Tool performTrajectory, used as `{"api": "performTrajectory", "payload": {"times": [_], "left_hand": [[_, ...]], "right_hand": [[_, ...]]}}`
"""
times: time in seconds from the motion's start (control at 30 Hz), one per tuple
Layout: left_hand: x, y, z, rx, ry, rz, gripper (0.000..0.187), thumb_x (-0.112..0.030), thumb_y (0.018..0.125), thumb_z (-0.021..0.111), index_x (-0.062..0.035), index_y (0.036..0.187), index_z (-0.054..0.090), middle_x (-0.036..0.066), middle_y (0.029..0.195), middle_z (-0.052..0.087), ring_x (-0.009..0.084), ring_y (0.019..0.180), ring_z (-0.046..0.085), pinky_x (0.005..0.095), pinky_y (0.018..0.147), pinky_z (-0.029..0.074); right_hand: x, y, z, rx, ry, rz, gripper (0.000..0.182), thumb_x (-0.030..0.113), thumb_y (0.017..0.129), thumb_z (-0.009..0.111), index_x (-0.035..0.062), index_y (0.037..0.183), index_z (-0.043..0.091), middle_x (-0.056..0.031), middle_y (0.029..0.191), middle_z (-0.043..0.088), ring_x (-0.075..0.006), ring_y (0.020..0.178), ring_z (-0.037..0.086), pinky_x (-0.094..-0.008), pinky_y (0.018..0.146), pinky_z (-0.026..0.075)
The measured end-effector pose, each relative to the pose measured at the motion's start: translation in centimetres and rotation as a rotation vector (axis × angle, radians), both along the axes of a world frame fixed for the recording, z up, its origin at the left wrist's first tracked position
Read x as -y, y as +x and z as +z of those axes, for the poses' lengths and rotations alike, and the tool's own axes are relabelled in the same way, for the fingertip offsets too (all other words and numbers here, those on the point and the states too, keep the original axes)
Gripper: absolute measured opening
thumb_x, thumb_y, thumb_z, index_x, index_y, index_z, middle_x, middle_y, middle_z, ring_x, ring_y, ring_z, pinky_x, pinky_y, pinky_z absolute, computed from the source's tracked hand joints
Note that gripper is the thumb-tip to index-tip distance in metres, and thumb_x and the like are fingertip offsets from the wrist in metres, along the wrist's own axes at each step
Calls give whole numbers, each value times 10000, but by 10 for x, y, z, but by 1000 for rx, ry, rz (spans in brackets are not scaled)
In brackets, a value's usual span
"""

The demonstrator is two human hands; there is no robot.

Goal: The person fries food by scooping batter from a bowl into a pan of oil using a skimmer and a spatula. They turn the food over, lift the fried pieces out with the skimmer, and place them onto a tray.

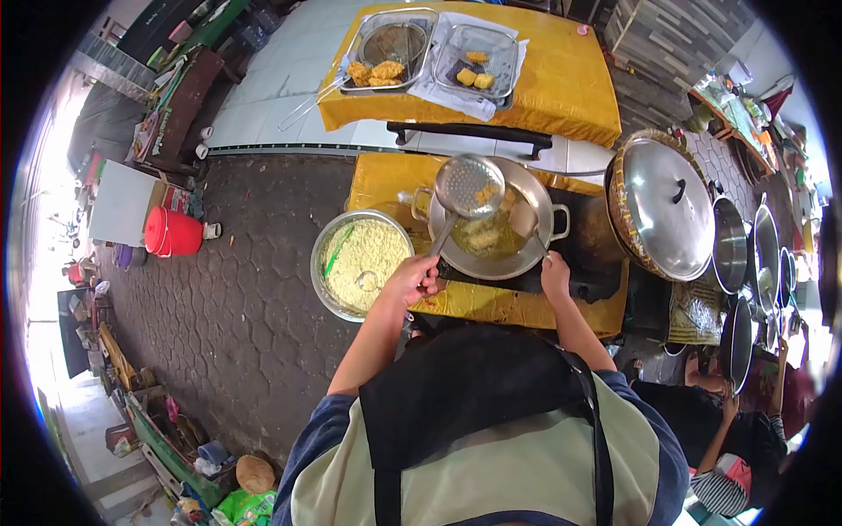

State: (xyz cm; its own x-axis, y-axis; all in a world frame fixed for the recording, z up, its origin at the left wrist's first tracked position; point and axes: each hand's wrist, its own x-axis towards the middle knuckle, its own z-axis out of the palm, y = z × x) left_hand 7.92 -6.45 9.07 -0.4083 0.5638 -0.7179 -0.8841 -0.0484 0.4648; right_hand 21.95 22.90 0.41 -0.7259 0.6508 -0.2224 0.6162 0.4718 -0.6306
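Note:
My left hand [413,280] is closed round the handle of a perforated skimmer [470,185], whose round head is over the left part of a wok. A fried piece shows on the skimmer. In my right hand [554,274] is the handle of a spatula [523,219], its blade at the right side of the wok. The two-handled wok [548,202] holds oil with pale golden pieces [481,235] in it. Left of the wok stands a metal bowl [317,272] of pale yellow crumbly food [373,254] with a green-handled utensil in it.
Beyond, a yellow-covered table [561,88] bears two trays with fried food [386,74]. A large lidded pot [671,206] stands at the right, beside several pans. A red bucket [172,232] is at the left. People [745,421] are at the lower right.

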Motion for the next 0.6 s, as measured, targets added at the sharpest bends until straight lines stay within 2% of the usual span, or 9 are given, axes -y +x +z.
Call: {"api": "performTrajectory", "payload": {"times": [0.2, 0.27, 0.53, 0.6], "left_hand": [[1, 1, -18, 6, -83, -56, 126, -138, 841, 507, -89, 761, 423, -2, 605, 408, 85, 454, 362, 261, 418, 334], [0, 1, -16, 6, -99, -71, 127, -136, 842, 505, -88, 761, 421, -2, 602, 405, 86, 453, 361, 263, 416, 334], [4, -19, -35, 46, -73, -157, 104, -123, 835, 511, -82, 794, 424, 3, 599, 403, 84, 430, 351, 257, 391, 331], [6, -26, -32, 37, -80, -165, 107, -121, 834, 513, -80, 791, 424, 5, 602, 403, 84, 429, 350, 254, 387, 329]], "right_hand": [[14, -8, 24, -137, 85, 12, 302, 120, 837, 427, -33, 1092, 478, -232, 1051, 516, -383, 971, 491, -405, 829, 400], [16, -12, 30, -260, 160, 133, 300, 109, 831, 429, -38, 1088, 475, -232, 1050, 510, -386, 969, 486, -402, 826, 400], [40, -18, 51, -289, 185, 88, 324, 86, 823, 439, -38, 1121, 457, -235, 1032, 509, -383, 952, 490, -407, 825, 393], [46, -18, 55, -290, 174, 6, 323, 85, 830, 433, -40, 1127, 457, -241, 1057, 497, -386, 974, 479, -407, 835, 390]]}}
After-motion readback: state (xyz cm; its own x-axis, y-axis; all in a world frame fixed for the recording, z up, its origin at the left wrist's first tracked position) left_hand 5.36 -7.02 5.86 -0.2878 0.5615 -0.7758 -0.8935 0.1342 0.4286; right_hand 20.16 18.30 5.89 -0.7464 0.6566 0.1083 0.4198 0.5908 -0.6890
